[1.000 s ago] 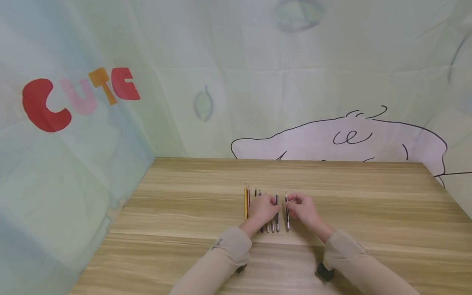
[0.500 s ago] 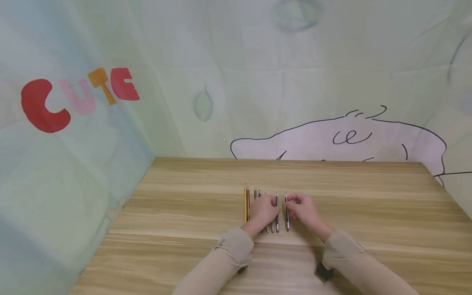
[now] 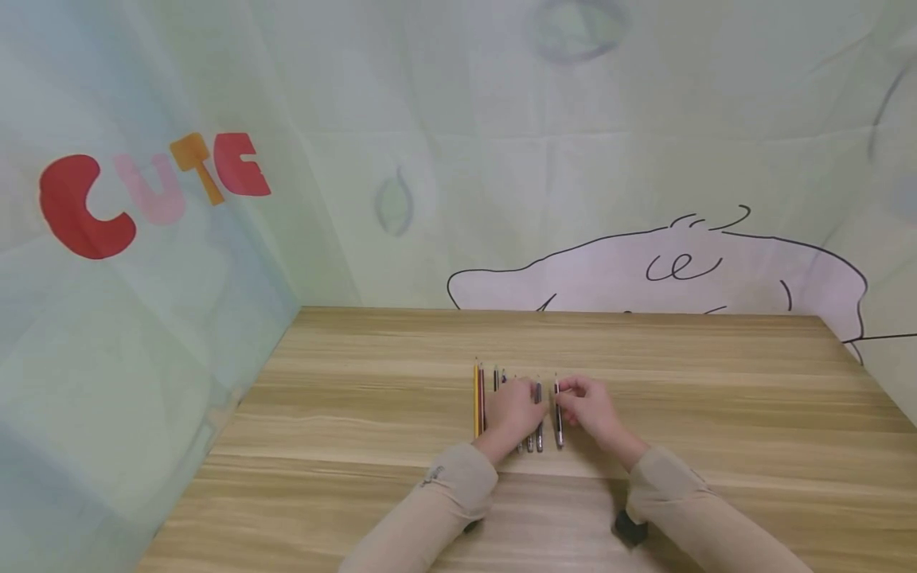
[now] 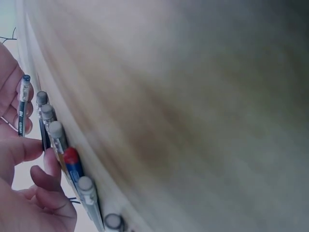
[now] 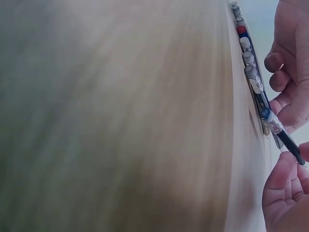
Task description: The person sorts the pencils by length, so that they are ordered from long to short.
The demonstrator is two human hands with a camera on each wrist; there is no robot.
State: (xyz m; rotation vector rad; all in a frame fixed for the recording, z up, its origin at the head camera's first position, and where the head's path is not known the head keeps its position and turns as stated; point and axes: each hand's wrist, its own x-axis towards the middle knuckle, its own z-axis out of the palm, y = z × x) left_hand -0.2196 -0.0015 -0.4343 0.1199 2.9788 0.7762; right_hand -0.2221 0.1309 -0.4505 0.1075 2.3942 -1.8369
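Note:
Several pencils lie side by side on the wooden table, eraser ends toward me. My left hand (image 3: 516, 406) reaches over the row and hides its middle. Its thumb and a finger pinch the dark pencil (image 3: 540, 436) at the row's right end; in the left wrist view that pencil's grey eraser (image 4: 42, 98) stands just beyond the fingertips. To the right, across a narrow gap, my right hand (image 3: 591, 410) pinches a black pencil (image 3: 559, 414). The right wrist view shows this pencil's blue eraser (image 5: 265, 113) and silver band, its eraser end angled toward the camera.
A yellow pencil (image 3: 476, 398) and a dark red pencil (image 3: 483, 398) lie at the row's left end. One pencil has a red end (image 4: 71, 154). The wooden table (image 3: 358, 382) meets a printed cloth backdrop (image 3: 344, 199) at its back and left.
My left hand has shifted slightly to the right, and the dark pencil it pinches has slid a little toward me. My right hand and the black pencil have barely moved.

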